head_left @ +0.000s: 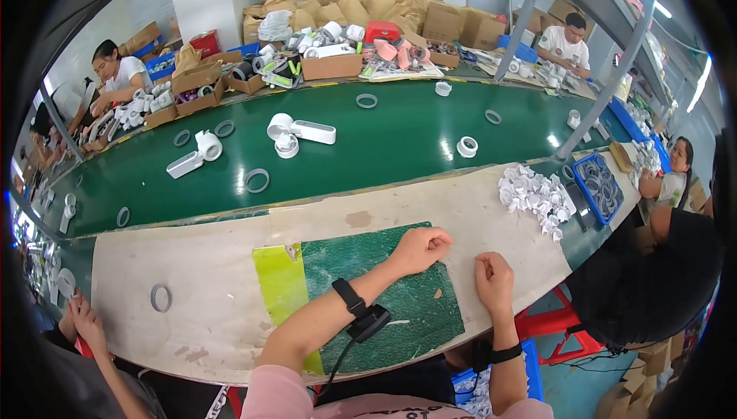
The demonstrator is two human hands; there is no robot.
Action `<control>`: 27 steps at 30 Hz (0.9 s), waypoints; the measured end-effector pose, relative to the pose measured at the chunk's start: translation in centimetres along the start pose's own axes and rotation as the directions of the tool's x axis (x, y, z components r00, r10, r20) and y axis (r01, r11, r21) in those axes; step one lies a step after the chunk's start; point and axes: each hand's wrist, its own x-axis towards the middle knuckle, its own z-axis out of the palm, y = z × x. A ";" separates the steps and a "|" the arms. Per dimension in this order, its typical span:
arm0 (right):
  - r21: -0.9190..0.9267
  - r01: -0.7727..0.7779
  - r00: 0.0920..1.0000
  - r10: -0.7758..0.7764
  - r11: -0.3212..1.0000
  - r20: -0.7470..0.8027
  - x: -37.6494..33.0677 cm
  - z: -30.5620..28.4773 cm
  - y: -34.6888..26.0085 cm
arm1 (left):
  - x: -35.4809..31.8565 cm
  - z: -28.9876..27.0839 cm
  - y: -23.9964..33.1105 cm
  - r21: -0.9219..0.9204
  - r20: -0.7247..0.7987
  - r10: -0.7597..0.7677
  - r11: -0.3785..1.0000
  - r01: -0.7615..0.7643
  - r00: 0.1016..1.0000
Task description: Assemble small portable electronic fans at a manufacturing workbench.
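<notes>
My left hand (421, 250) is curled closed above the far right corner of a dark green mat (384, 308). My right hand (494, 281) is closed too, just off the mat's right side over the brown paper covering (192, 265). The hands are apart, their fingers bent inward. Anything inside them is too small or hidden to make out. A yellow-green sheet (278, 285) lies along the mat's left side. The nearest loose parts are a pile of small white plastic pieces (533, 195), farther right on the bench.
A blue basket of grey rings (599, 187) stands at the right end. Beyond my bench runs a green conveyor belt (330, 177) with white fan-like parts (307, 132) and grey rings (257, 181). A co-worker's hands (86, 321) are at the left; a red stool (560, 327) stands right.
</notes>
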 end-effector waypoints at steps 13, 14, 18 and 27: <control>0.021 0.057 0.998 -0.056 0.998 -0.030 -0.3 0.4 1.2 | -0.1 -0.2 -0.6 -0.064 0.010 -0.031 0.997 0.031 0.999; 0.013 0.053 0.998 -0.053 0.998 -0.040 -0.3 0.3 1.2 | -0.1 -0.2 -0.5 -0.071 0.008 -0.041 0.997 0.042 0.999; 0.001 0.032 0.999 -0.032 0.999 -0.017 -0.3 -0.1 1.1 | 0.0 0.1 -0.1 -0.116 0.014 -0.063 0.991 0.064 0.998; 0.043 0.020 1.000 -0.019 0.999 -0.021 -0.1 0.3 1.2 | 0.0 -0.3 0.1 -0.060 0.001 -0.071 0.996 0.071 0.997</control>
